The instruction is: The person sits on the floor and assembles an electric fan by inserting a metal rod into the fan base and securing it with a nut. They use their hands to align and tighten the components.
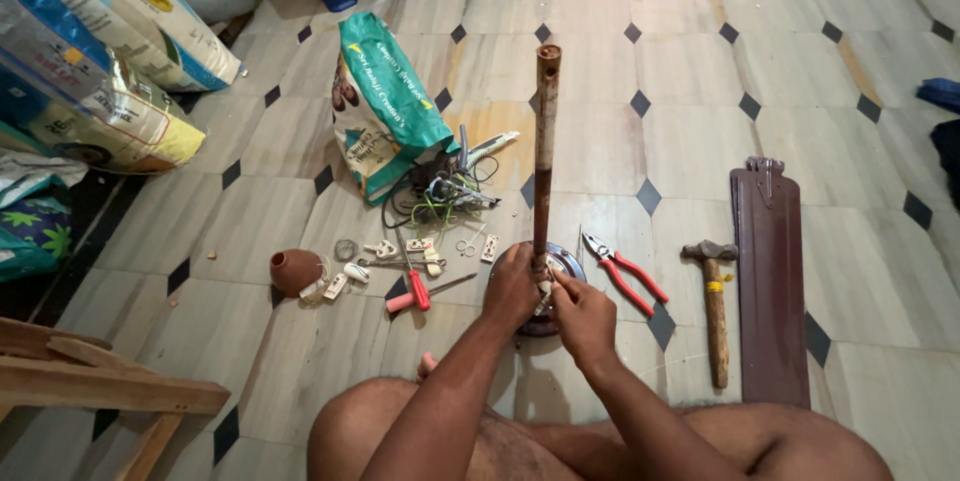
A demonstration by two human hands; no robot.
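Both hands, left hand (512,286) and right hand (583,316), close together, grip the base of the upright brown rod (545,156) on the floor (700,71), beside red-handled pliers (622,271).

Even, soft daylight over the tiled floor (700,71), bright without hard glare; a faint sheen on the pale tiles toward the top. Shadows short and diffuse, pooled under the hammer (714,311) and the green bag (385,101). Focus sharp in the centre; wide-angle bending at the edges, left corner darker.
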